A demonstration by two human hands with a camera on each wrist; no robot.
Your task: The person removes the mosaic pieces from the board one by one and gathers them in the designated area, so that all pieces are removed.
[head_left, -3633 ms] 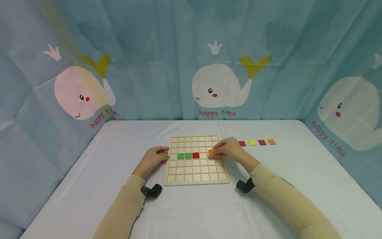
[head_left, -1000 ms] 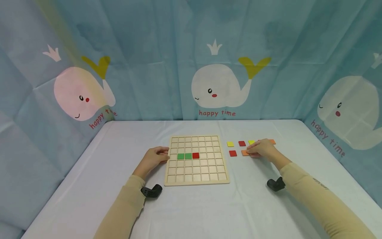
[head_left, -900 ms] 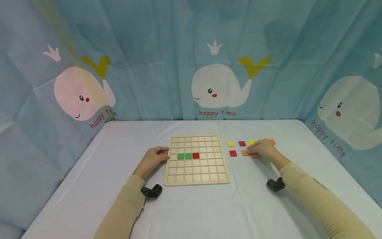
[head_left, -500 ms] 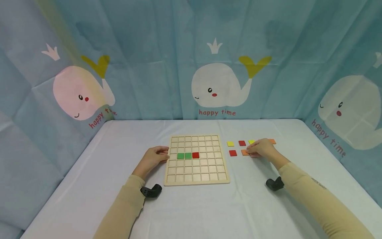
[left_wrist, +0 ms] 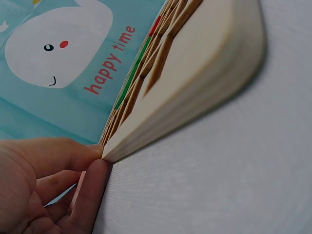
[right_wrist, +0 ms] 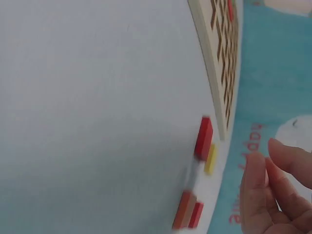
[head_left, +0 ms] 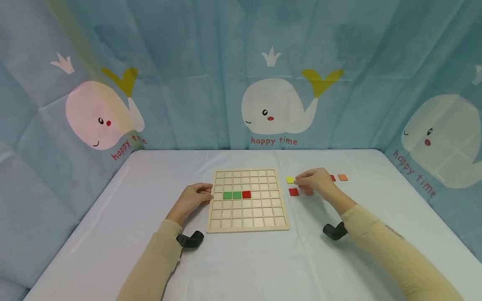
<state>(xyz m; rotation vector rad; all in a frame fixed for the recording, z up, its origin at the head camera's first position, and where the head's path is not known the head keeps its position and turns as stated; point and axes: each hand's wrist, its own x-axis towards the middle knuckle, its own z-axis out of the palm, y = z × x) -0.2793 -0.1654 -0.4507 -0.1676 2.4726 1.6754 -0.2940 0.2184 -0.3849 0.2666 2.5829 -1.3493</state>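
The wooden grid board lies flat on the white table, with two green tiles and one red tile side by side in a row. At its left edge, my left hand holds the rim between thumb and finger, seen closely in the left wrist view. My right hand hovers over loose tiles right of the board, fingertips slightly apart with nothing between them in the right wrist view. Near it lie a loose red tile, an orange tile and a yellow tile; tiles behind the hand are hidden.
Farther right on the table, another red tile shows partly beside another orange tile. A blue whale-print curtain stands along the table's back and sides. Each wrist wears a black camera.
At first the right hand held an orange tile over the board; then it was at the loose front row. Now it has lifted and moved left, uncovering the orange tile. The left hand stays put.
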